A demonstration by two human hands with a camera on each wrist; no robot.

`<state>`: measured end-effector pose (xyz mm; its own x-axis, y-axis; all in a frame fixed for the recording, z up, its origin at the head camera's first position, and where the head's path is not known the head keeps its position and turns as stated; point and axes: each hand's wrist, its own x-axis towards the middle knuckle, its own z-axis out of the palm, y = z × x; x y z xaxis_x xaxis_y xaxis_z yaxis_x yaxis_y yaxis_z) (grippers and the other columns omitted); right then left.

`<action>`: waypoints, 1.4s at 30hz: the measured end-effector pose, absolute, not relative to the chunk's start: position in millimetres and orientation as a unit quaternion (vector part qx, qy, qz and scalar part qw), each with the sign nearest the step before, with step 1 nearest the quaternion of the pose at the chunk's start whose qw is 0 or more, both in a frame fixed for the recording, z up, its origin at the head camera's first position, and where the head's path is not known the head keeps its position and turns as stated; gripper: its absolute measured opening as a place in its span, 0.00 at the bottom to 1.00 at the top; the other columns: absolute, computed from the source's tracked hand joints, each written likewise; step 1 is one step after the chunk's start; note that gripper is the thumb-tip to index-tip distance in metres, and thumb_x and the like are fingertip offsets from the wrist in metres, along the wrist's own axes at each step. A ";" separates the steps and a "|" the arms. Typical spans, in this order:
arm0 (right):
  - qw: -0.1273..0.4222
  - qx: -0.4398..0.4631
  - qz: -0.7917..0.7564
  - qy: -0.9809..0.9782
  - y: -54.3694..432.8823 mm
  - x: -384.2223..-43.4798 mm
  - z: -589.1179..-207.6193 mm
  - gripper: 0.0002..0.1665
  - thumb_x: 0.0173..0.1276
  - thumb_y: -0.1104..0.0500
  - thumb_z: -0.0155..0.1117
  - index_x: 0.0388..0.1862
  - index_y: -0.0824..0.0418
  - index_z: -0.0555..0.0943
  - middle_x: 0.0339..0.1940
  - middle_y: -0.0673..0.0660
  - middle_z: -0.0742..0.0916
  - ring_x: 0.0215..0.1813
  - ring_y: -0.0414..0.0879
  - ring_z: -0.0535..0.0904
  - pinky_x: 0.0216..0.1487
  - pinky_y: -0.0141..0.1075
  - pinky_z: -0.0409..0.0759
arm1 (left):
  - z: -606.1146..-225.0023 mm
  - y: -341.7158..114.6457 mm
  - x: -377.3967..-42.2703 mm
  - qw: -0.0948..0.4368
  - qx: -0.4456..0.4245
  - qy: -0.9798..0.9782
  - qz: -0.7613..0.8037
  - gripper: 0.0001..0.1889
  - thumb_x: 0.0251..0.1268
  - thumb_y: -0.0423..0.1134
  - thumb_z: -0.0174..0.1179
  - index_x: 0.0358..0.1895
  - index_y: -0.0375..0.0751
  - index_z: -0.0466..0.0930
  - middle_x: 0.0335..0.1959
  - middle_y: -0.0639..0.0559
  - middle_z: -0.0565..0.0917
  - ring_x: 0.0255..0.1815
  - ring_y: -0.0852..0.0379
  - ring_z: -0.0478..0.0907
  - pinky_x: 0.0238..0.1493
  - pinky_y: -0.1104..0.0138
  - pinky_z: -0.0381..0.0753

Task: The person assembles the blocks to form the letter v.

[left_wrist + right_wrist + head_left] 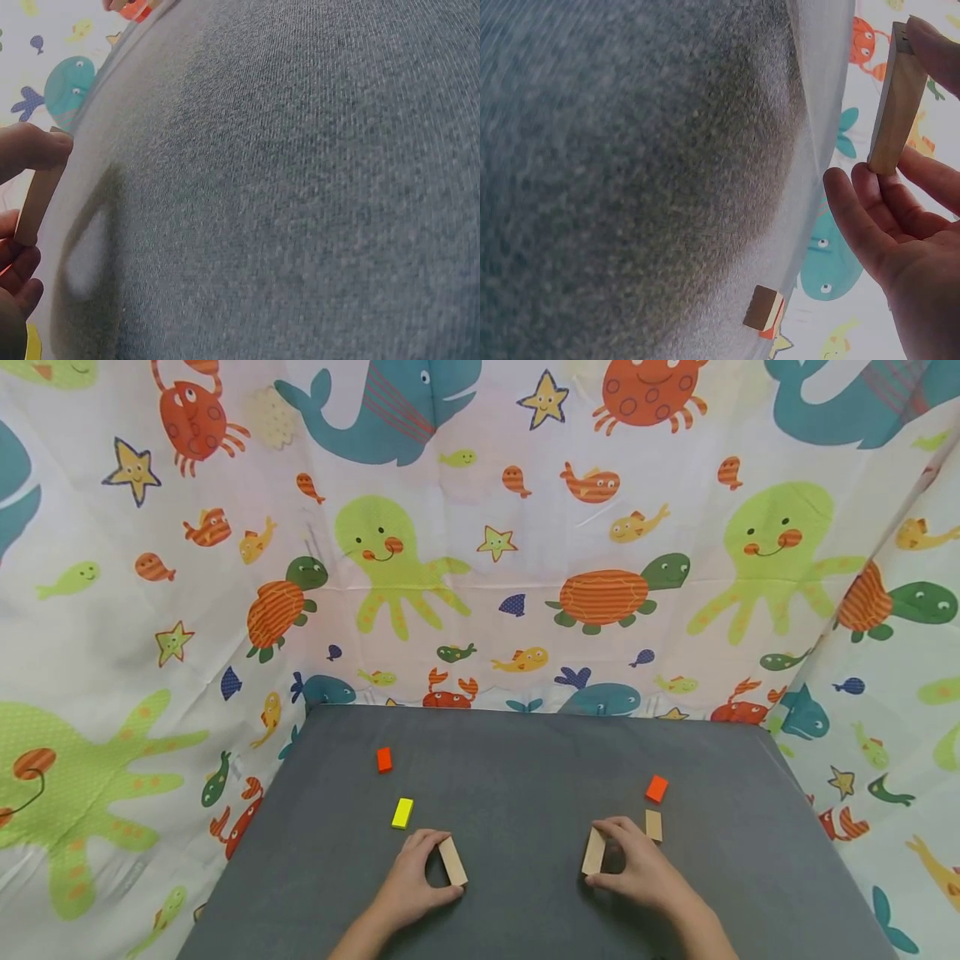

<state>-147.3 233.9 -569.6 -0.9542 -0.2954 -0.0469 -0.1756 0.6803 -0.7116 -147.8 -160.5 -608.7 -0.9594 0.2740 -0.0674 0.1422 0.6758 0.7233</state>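
My left hand pinches a plain wooden block by its two ends, thumb at the near end and fingers at the far one. In the left wrist view that block stands out from the grey cloth, its shadow beside it. Across the table my right hand holds a second wooden block the same way. The right wrist view shows this block between thumb and fingertips, with small dark marks on one end. A yellow block lies just beyond the left hand.
A red block lies farther back on the left of the grey table. Behind the right hand are an orange-red block and another wooden block. A curtain printed with sea animals stands round the back and sides.
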 end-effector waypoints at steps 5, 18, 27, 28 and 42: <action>0.079 -0.129 -0.383 0.911 231.6 -148.7 -570.1 0.51 0.48 0.47 0.85 0.69 0.64 0.74 0.59 0.58 0.78 0.52 0.53 0.80 0.51 0.50 0.82 | -606.0 -155.8 -148.8 0.084 0.109 0.913 0.385 0.43 0.46 0.58 0.77 0.67 0.45 0.74 0.60 0.53 0.74 0.62 0.51 0.71 0.61 0.46 0.74; 0.077 -0.136 -0.383 0.911 223.4 -153.8 -568.6 0.52 0.48 0.46 0.85 0.69 0.64 0.74 0.60 0.58 0.78 0.51 0.52 0.81 0.51 0.50 0.82 | -606.2 -147.8 -152.0 0.087 0.113 0.912 0.385 0.43 0.46 0.57 0.77 0.68 0.45 0.73 0.60 0.53 0.74 0.62 0.51 0.71 0.62 0.46 0.74; 0.080 -0.139 -0.383 0.910 219.8 -155.0 -569.5 0.51 0.48 0.46 0.85 0.68 0.63 0.74 0.60 0.58 0.78 0.53 0.54 0.81 0.53 0.51 0.82 | -602.9 -141.9 -152.0 0.079 0.118 0.912 0.385 0.43 0.46 0.57 0.77 0.68 0.45 0.74 0.60 0.54 0.74 0.62 0.52 0.71 0.62 0.48 0.74; 0.079 -0.140 -0.383 0.909 219.4 -154.9 -570.1 0.51 0.48 0.46 0.85 0.68 0.64 0.74 0.60 0.58 0.78 0.53 0.54 0.81 0.54 0.51 0.82 | -602.9 -141.3 -152.2 0.079 0.119 0.913 0.383 0.43 0.46 0.57 0.77 0.67 0.45 0.74 0.60 0.54 0.74 0.62 0.52 0.71 0.62 0.48 0.74; 0.065 -0.146 -0.363 0.918 209.6 -155.5 -572.2 0.51 0.47 0.45 0.85 0.68 0.62 0.75 0.59 0.54 0.79 0.54 0.49 0.79 0.53 0.48 0.80 | -606.8 -132.2 -152.6 0.076 0.122 0.909 0.391 0.43 0.45 0.57 0.78 0.67 0.45 0.75 0.59 0.54 0.75 0.61 0.53 0.70 0.62 0.48 0.75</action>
